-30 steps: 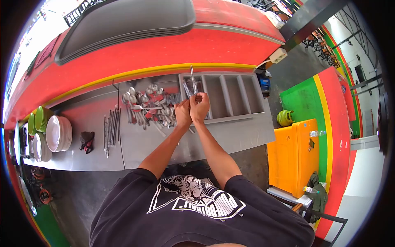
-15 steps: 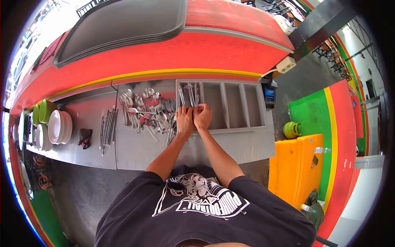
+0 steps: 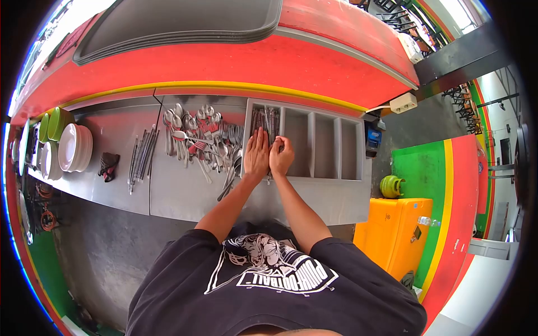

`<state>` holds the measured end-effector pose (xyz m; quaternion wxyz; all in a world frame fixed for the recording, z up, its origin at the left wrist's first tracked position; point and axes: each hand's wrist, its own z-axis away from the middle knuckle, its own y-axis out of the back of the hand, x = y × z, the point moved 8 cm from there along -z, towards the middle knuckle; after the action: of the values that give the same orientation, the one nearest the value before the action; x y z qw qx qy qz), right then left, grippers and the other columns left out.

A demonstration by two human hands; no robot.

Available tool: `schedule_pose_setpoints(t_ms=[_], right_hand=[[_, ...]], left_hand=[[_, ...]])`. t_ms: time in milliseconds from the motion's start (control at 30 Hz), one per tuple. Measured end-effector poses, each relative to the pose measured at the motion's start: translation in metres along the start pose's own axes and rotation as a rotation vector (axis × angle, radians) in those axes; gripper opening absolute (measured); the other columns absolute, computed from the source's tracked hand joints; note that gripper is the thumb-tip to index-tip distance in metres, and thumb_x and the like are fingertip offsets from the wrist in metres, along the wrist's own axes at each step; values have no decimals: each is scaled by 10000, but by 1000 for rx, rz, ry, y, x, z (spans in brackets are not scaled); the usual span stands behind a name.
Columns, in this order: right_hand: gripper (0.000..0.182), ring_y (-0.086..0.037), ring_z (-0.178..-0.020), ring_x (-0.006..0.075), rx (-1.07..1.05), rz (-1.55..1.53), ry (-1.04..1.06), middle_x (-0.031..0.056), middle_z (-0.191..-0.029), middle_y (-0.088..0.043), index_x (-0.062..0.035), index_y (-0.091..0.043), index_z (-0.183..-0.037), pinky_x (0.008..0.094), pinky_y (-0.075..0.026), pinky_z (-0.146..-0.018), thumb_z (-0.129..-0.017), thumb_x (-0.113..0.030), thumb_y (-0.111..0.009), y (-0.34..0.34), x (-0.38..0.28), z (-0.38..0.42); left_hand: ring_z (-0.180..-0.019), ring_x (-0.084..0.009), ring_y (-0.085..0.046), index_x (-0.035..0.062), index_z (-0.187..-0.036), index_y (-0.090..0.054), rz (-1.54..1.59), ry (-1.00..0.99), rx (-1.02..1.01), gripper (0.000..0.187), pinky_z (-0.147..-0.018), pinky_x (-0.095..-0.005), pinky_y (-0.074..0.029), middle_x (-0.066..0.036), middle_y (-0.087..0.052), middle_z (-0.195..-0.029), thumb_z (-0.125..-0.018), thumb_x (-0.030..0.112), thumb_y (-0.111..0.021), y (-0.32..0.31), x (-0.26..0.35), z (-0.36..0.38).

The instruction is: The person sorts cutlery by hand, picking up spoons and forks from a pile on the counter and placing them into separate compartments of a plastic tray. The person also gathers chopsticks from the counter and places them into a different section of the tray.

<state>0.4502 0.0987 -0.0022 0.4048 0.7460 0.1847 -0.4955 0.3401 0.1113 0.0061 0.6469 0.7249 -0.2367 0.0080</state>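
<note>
A grey cutlery tray point(image 3: 328, 175) with several long compartments lies on the steel counter. Slim dark and silver utensils point(image 3: 265, 119), perhaps knives, fill its leftmost compartment. My left hand point(image 3: 257, 155) rests flat on them, fingers stretched toward the far end. Beside it, my right hand point(image 3: 282, 157) is closed, its fingers curled near the first divider; whatever is in them is hidden. Left of the tray spreads a loose pile of spoons point(image 3: 178, 121) and forks point(image 3: 213, 131). Farther left is a bundle of the same slim utensils point(image 3: 143, 157).
White bowls point(image 3: 75, 147) and green bowls point(image 3: 59, 123) are stacked at the counter's left end, near a dark crumpled cloth point(image 3: 109, 166). Black trays point(image 3: 185, 25) lie on the red ledge behind. A blue device point(image 3: 373, 141) stands right of the cutlery tray.
My left hand has flattened and stretched out over the utensils, which now lie lower in the compartment. The right hand has drawn slightly apart and curled. The view has shifted a little.
</note>
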Motion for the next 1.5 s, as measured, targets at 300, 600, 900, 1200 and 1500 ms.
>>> schedule_pose_setpoints(t_ms=[300, 600, 900, 1200, 1500], right_hand=[[199, -604, -799, 148, 29, -449, -62, 83, -871, -640, 5, -566, -1089, 283, -478, -715, -974, -144, -502, 9, 11, 0], [256, -546, -772, 93, 89, -578, -84, 65, -961, -647, -15, -582, -1110, 218, -394, -627, -944, -206, -543, 13, 25, -2], [203, -572, -847, 107, 73, -546, -153, 44, -969, -644, -33, -605, -1056, 242, -414, -674, -930, -186, -563, 12, 30, 0], [236, -556, -1080, 339, 47, 184, 354, 145, -1094, -596, -40, -586, -1101, 454, -421, -888, -903, -167, -588, 31, -44, 72], [372, -490, -1223, 363, 43, 422, 190, 175, -1314, -512, -71, -508, -1257, 484, -405, -948, -959, -293, -516, 10, -42, 46]], left_hand=[[-1460, -355, -217, 186, -1493, -373, 211, -374, -96, 586, -1181, -497, -164, -126, -305, -1560, -950, 375, -483, 23, 5, 19], [-1456, -358, -210, 154, -1466, -407, 52, -267, -24, 585, -1169, -485, -193, -176, -233, -1577, -949, 406, -512, 9, 10, 13], [-1464, -384, -175, 143, -1477, -377, -61, -221, -4, 575, -1173, -484, -197, -182, -170, -1594, -959, 363, -493, -9, 6, -10], [-1426, -370, -283, 92, -1421, -431, 34, -211, 12, 510, -1131, -449, -322, -177, -254, -1563, -967, 309, -510, -35, -6, -18], [-1424, -379, -280, 45, -1416, -438, 256, -328, -21, 506, -1158, -450, -272, -191, -322, -1530, -958, 248, -506, -10, -12, -10]])
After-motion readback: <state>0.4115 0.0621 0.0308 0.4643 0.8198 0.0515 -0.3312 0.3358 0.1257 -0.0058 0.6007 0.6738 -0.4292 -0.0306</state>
